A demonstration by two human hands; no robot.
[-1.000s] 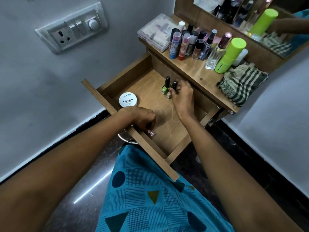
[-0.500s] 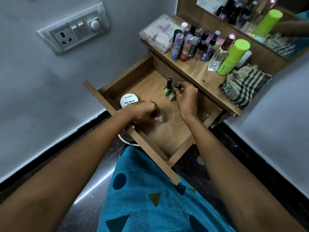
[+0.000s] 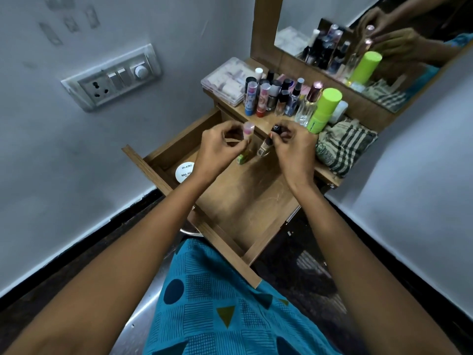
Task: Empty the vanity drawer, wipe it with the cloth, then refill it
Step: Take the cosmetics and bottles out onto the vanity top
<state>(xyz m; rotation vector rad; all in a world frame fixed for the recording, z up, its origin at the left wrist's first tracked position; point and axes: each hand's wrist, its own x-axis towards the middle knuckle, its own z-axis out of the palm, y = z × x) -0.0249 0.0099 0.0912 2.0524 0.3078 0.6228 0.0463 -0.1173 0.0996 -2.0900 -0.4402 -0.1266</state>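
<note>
The wooden vanity drawer [image 3: 238,208] is pulled open below me. My left hand [image 3: 217,147] pinches a small pink-capped bottle [image 3: 248,130], raised above the drawer's back. My right hand [image 3: 294,147] grips a black-capped nail polish bottle [image 3: 266,144], also lifted. A green nail polish bottle [image 3: 241,158] stands in the drawer, partly behind my left hand. A round white nail polish remover tub [image 3: 184,171] lies in the drawer's left corner, partly hidden by my left wrist. The striped cloth [image 3: 343,147] lies bunched on the vanity top at the right.
Several cosmetics bottles [image 3: 279,98] crowd the vanity top, with a tall lime-green can [image 3: 323,108] and a clear plastic box [image 3: 225,82] at the back left. A mirror [image 3: 358,47] rises behind. A wall socket panel [image 3: 112,76] is at the left. My knee in blue fabric [image 3: 220,303] is under the drawer front.
Both hands rose from the drawer floor toward the vanity top, the left carrying the pink-capped bottle, the right lifting the black-capped bottle. The camera tilted upward.
</note>
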